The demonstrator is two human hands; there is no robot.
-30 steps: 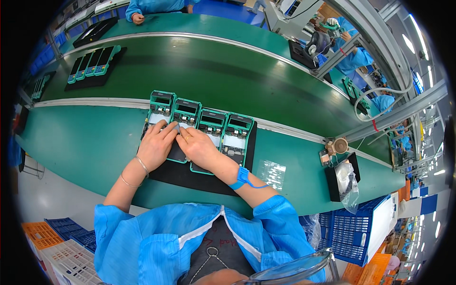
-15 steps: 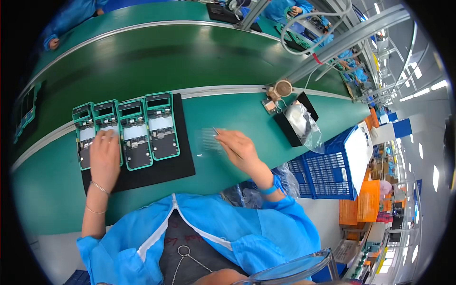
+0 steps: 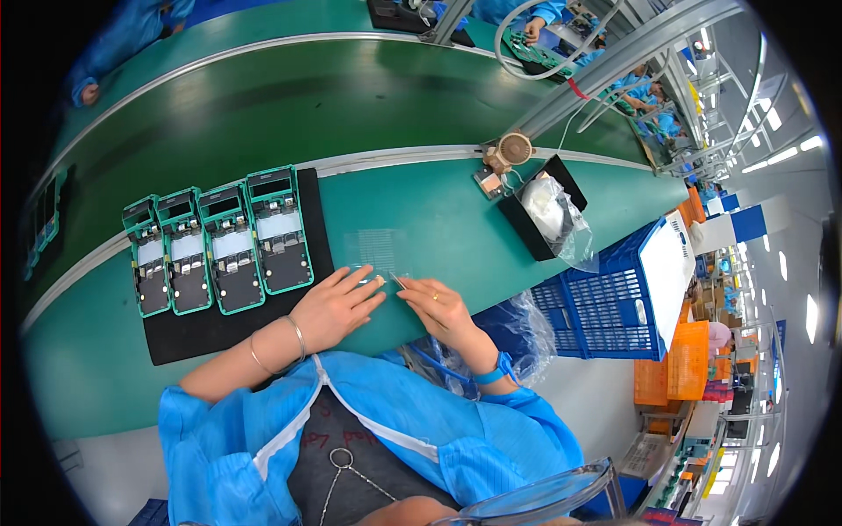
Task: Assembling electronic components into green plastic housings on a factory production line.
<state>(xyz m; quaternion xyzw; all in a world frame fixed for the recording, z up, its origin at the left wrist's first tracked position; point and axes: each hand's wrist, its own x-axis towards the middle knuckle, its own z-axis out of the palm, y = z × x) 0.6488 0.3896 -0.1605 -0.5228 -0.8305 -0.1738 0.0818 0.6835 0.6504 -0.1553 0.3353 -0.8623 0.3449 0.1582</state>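
Note:
My left hand (image 3: 329, 311) reaches over the lower edge of a clear, finely lined sheet (image 3: 377, 245), its fingers stretched and slightly apart. A tiny pale spot shows at its fingertips, too small to name. Close to those fingertips, my right hand (image 3: 443, 311) is closed on metal tweezers (image 3: 397, 281), tips pointing up and left toward the sheet. Several green-framed phone housings (image 3: 232, 250) with exposed inner parts lie in a row on a black mat (image 3: 202, 340), left of my hands.
A black box (image 3: 529, 230) with a clear plastic bag stands at the right, beside a small brownish round fan-like device (image 3: 509, 152). Blue crates (image 3: 605, 307) are off the table's right edge. Beyond the rail runs a dark green belt (image 3: 289, 105); co-workers' sleeves and hands show across it.
My left hand has left the phone housings and come right to the clear sheet. My right hand has drawn slightly lower with the tweezers. The view has shifted a little.

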